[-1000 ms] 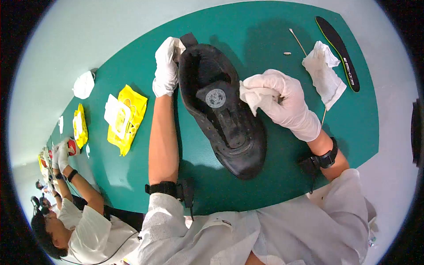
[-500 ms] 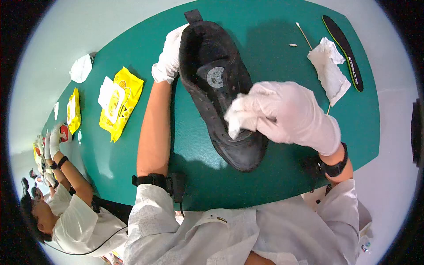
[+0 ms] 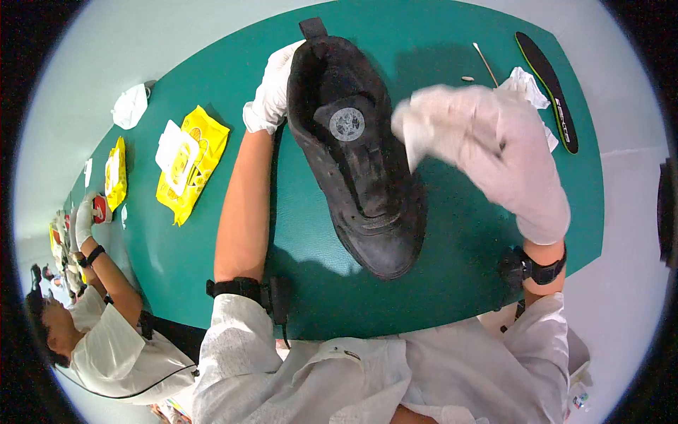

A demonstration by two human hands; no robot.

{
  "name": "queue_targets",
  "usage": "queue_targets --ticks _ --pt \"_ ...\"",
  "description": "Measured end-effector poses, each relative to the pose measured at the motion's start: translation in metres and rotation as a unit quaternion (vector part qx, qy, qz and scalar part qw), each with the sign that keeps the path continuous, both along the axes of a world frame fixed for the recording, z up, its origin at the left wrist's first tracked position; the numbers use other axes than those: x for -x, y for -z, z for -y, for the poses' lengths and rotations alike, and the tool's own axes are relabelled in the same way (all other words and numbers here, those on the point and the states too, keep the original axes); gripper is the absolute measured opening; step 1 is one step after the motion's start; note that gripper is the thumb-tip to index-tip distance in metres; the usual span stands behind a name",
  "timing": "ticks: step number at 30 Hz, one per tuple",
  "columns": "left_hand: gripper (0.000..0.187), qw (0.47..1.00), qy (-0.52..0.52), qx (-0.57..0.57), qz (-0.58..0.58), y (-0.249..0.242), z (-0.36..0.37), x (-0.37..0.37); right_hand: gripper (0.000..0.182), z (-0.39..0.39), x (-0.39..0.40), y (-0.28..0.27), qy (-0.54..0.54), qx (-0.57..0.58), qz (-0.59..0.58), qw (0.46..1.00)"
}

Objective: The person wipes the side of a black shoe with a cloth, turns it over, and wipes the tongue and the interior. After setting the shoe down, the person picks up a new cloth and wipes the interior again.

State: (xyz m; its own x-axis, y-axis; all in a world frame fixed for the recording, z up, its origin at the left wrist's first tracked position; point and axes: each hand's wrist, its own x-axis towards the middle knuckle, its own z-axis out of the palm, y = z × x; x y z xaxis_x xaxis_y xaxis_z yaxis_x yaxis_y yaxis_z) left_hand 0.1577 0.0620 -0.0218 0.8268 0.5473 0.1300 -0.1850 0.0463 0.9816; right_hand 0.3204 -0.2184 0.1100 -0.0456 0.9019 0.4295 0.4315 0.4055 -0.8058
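A black shoe (image 3: 367,177) without laces stands over the green table (image 3: 304,297), heel at the top and toe towards me. My left hand (image 3: 274,92), in a white glove, grips its heel side; the fingertips are hidden behind the shoe. My right hand (image 3: 487,148), also gloved, is raised just right of the shoe, apart from it and blurred. Its fingers are pinched on a white wipe (image 3: 417,141). A round grey emblem (image 3: 347,124) shows on the shoe's tongue.
Right of the shoe lie a black insole (image 3: 551,92), a crumpled white wipe (image 3: 524,86) and a cotton swab (image 3: 486,63). On the left are a yellow wipes pack (image 3: 191,166), a smaller yellow pack (image 3: 115,173), a white mask (image 3: 131,106) and a seated co-worker (image 3: 106,339).
My right hand has lifted off the shoe's front and moved up and right with the wipe. The shoe and my left hand have hardly moved.
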Motion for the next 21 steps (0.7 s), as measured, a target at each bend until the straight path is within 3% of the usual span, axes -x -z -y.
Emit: queue_targets --ticks 1,2,4,6,8,13,16,18,19,20,21 --pt "0.028 1.0 -0.001 0.001 0.0 0.0 0.0 0.0 0.021 -0.001 0.008 0.008 0.073 0.034 -0.078 0.994" --pt "0.028 1.0 0.002 -0.008 0.002 0.0 -0.001 0.0 0.021 -0.004 0.007 0.019 0.072 0.035 -0.078 0.994" --pt "0.027 1.0 0.004 -0.016 0.004 -0.001 -0.001 0.0 0.02 -0.012 0.004 0.033 0.067 0.02 0.051 0.996" --pt "0.027 1.0 0.004 -0.016 0.002 -0.001 0.001 0.002 0.017 -0.005 0.007 0.022 0.057 0.155 0.113 0.98" --pt "0.027 1.0 0.001 -0.02 0.002 0.001 -0.002 -0.002 0.015 -0.003 0.013 0.034 0.054 0.1 0.139 0.984" --pt "0.027 1.0 0.009 0.009 0.005 -0.006 0.005 0.001 0.019 0.01 0.02 0.017 0.022 0.123 0.223 0.967" --pt "0.028 0.999 -0.01 -0.031 -0.012 -0.006 0.004 0.001 0.022 0.021 0.023 0.011 0.018 0.119 0.256 0.959" --pt "0.03 0.993 -0.021 -0.11 -0.04 -0.006 0.003 0.001 0.021 0.027 0.027 0.0 -0.024 0.152 0.293 0.944" --pt "0.03 0.993 -0.023 -0.109 -0.04 -0.005 0.004 0.001 0.019 0.031 0.03 -0.003 -0.083 0.18 0.328 0.924" --pt "0.031 0.995 -0.019 -0.089 -0.031 -0.003 0.004 0.0 0.016 0.037 0.033 0.001 -0.135 0.139 0.394 0.898" --pt "0.032 0.997 -0.016 -0.07 -0.023 -0.003 0.002 0.0 0.016 0.04 0.042 -0.001 -0.172 0.162 0.369 0.899"
